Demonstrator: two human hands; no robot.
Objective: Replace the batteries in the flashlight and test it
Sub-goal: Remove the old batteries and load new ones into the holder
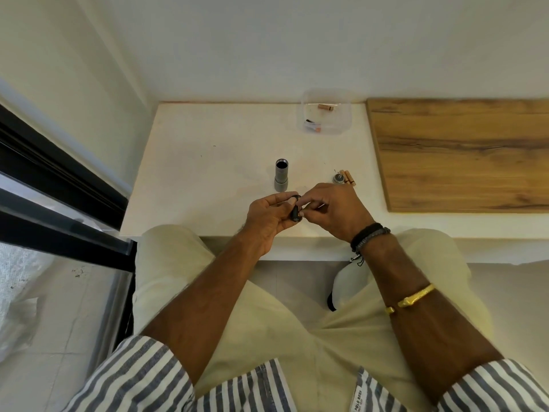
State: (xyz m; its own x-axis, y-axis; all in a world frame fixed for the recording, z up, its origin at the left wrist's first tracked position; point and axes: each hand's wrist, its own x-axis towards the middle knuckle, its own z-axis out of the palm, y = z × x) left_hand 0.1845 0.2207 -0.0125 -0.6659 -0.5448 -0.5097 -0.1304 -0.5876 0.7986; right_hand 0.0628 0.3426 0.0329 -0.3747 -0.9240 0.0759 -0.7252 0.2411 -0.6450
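i pinch a small black battery holder [295,210] between both hands above the near table [208,162] edge: my left hand [264,217] cups it, fingers curled around, my right hand [329,208] nips its end. one grey flashlight body [281,174] stands upright just beyond. one end cap [337,178] touches two batteries [348,176]. one clear tub [325,112] sits farther back.
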